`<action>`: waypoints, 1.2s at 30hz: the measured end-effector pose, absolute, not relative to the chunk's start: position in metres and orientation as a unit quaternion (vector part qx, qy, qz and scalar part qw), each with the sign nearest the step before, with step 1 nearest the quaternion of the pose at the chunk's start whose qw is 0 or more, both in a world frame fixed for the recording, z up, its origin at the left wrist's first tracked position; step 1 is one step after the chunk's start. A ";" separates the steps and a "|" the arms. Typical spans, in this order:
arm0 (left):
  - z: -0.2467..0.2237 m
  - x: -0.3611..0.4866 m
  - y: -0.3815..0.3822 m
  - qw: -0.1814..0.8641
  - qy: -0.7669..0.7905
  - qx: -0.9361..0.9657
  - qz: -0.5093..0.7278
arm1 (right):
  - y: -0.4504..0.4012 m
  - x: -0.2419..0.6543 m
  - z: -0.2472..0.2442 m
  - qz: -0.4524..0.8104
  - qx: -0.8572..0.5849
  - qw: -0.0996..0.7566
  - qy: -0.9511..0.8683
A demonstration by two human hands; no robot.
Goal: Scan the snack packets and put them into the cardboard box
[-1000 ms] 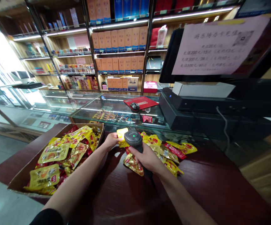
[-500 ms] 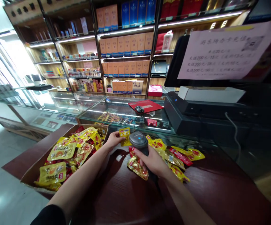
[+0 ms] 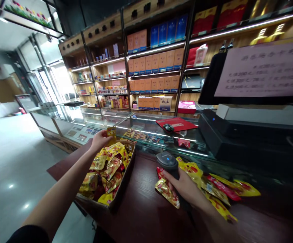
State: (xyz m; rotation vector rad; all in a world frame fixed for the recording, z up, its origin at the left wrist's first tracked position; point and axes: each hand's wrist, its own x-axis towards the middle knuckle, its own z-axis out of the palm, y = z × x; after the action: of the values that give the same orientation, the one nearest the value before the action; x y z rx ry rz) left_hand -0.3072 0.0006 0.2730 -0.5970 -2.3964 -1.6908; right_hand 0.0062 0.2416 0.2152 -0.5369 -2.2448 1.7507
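Note:
My left hand pinches a small yellow snack packet above the far left corner of a cardboard box. Yellow, gold and red snack packets fill that box. On the right, my right hand is wrapped round the handle of a dark barcode scanner, whose blue light is lit. Gold and red snack packets show beside its fingers; whether they are held too or lie on the table, I cannot tell. Several more packets lie right of the scanner.
A glass display counter runs behind the dark red table. On the glass are a red mat and a computer mouse. A dark monitor with a paper sign stands at the right. Shelves of boxed goods line the wall.
My left hand has carried the yellow packet from beside the scanner leftward to above the box. The view has turned left. My right hand still grips the scanner.

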 end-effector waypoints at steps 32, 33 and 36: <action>0.166 -0.144 0.159 -0.254 -0.643 -0.694 -0.203 | 0.279 0.022 0.236 0.619 -0.227 0.200 -0.725; 0.165 -0.142 0.159 -0.223 -0.656 -0.699 -0.176 | 0.280 0.021 0.235 0.617 -0.228 0.201 -0.726; 0.162 -0.135 0.163 -0.173 -0.676 -0.707 -0.117 | 0.279 0.020 0.232 0.607 -0.225 0.201 -0.735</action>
State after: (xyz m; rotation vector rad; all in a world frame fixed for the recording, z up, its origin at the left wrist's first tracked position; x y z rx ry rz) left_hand -0.1349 0.1627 0.1622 -2.5054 -2.3940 -0.4152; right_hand 0.0196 0.2795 0.2321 -0.6277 -2.0541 1.6968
